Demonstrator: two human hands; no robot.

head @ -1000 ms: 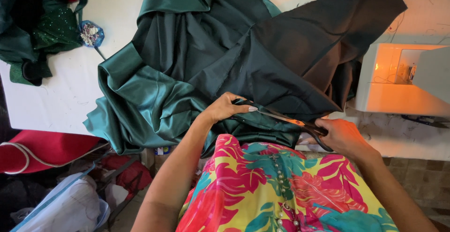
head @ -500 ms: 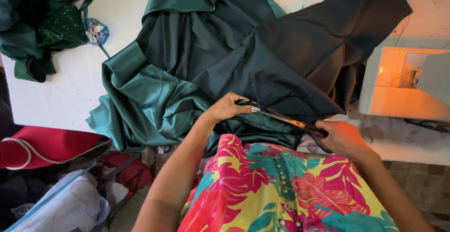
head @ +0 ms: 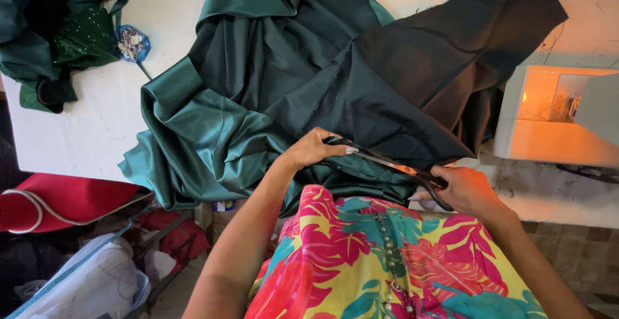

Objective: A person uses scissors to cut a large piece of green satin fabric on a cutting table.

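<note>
A large heap of dark green satin fabric (head: 290,80) covers the white table (head: 84,125). My left hand (head: 316,148) pinches the fabric's near edge, close to my body. My right hand (head: 467,187) grips the black handles of a pair of scissors (head: 390,163), whose blades point left along the fabric edge toward my left hand's fingertips. A darker matte layer (head: 451,55) lies folded over the shiny green on the right.
A white sewing machine (head: 561,116) with an orange light stands at the right. At the far left lie more green sequinned cloth (head: 71,42) and a small blue pouch (head: 132,42). Red fabric (head: 58,196) and a white bag (head: 90,280) sit below the table's left edge.
The view has shifted slightly. Both hands and the scissors stay in almost the same place along the fabric edge.
</note>
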